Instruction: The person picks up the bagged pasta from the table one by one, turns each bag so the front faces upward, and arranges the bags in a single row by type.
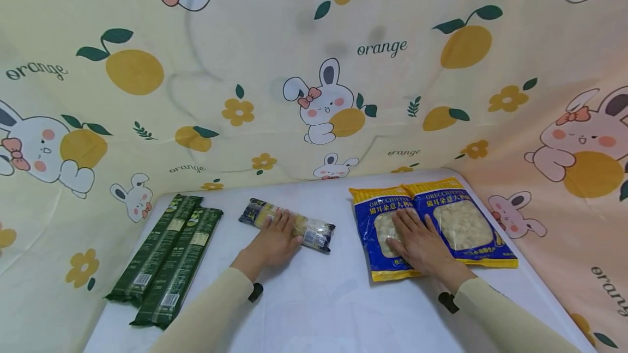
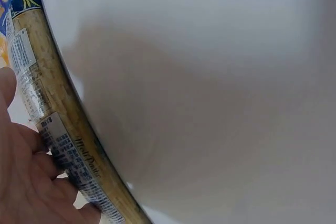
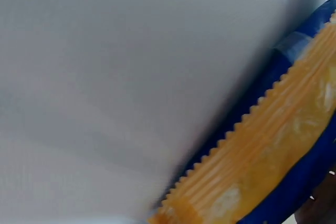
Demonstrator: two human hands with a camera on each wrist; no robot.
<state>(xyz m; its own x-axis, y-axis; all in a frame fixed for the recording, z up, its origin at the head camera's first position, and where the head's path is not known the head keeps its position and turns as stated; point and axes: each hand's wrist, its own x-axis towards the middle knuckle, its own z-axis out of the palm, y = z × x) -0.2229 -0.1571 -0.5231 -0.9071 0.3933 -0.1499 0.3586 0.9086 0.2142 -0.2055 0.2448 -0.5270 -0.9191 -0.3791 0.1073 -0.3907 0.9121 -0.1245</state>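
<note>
My left hand (image 1: 276, 241) rests across a small clear packet of pasta (image 1: 316, 231), its fingers over the middle and its thumb toward the right end. The left wrist view shows the fingers (image 2: 50, 166) against the labelled side of this pasta packet (image 2: 63, 87). My right hand (image 1: 417, 241) lies spread on the left one of two blue-and-yellow orecchiette bags (image 1: 365, 238), covering part of its clear window. The right orecchiette bag (image 1: 463, 225) lies alongside, edges overlapping. A crimped yellow bag edge (image 3: 252, 156) fills the lower right of the right wrist view.
Two long green packets (image 1: 179, 266) lie side by side, slanted, at the left of the white table (image 1: 314, 298). Behind it and along the sides hangs a cream cloth (image 1: 265, 31) printed with rabbits and oranges.
</note>
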